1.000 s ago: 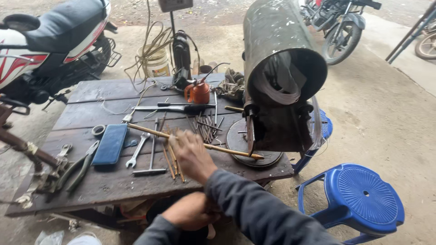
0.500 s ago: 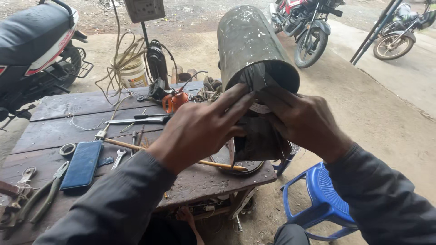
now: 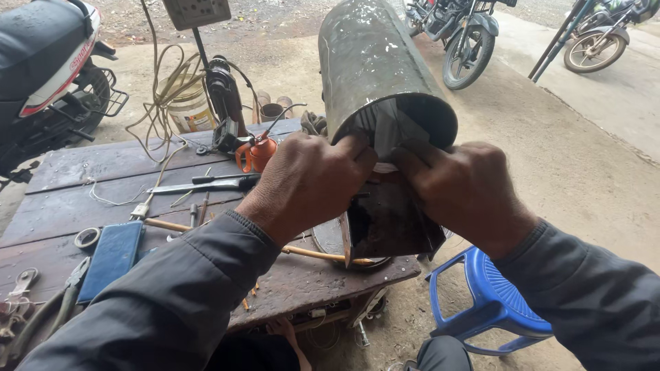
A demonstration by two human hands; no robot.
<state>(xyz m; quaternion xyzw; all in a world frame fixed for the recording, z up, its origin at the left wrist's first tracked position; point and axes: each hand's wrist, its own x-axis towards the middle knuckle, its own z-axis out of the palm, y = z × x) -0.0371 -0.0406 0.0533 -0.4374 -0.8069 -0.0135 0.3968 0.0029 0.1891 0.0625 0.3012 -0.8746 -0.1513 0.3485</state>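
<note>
Left hand point(image 3: 306, 182) and right hand point(image 3: 467, 192) are gripping a metal cylinder's point(image 3: 368, 69) near rim, its long axis pointing away and upward.

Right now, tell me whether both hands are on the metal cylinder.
Yes: the left hand and the right hand both press their fingers against the open end of the metal cylinder above the wooden table.

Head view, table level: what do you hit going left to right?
Pliers → blue case → orange oil can → left hand → metal cylinder → right hand → blue stool.
</note>
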